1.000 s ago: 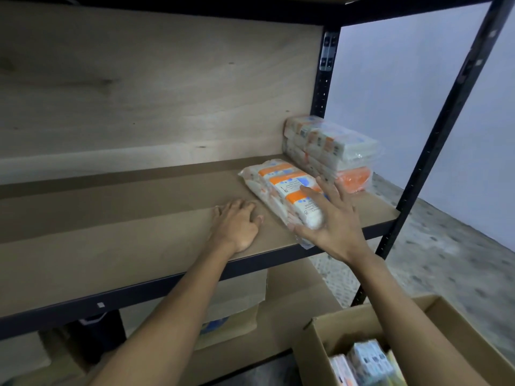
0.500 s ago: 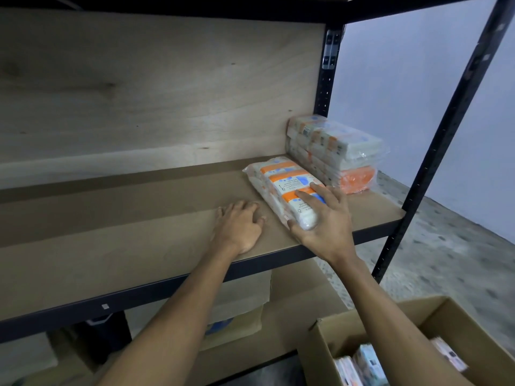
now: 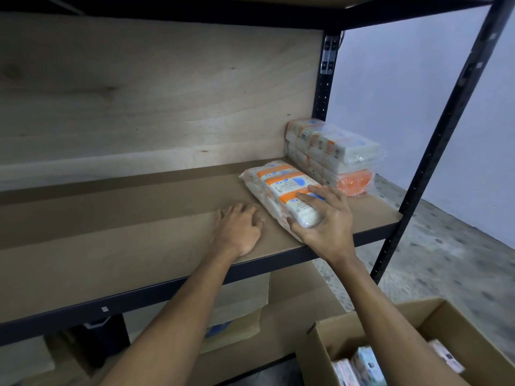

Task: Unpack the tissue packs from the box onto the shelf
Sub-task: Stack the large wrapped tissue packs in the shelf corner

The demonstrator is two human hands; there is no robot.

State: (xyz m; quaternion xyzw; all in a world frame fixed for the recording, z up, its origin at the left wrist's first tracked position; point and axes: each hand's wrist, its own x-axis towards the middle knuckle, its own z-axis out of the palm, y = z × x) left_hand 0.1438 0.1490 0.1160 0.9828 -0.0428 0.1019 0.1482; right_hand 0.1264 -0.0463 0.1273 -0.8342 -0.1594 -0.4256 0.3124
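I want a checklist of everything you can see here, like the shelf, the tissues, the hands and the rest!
Surface: brown shelf board, mostly bare, black metal frame.
Job's things: tissue pack lying flat near the front edge; stacked tissue packs in the back right corner; cardboard box on the floor, open, packs inside.
Clutter: cardboard on the lower shelf.
Grippers: left hand flat on the board, holding nothing; right hand gripping the flat pack's near end.
Cables: nothing seen.
Surroundings: wooden back panel, pale wall, speckled floor.
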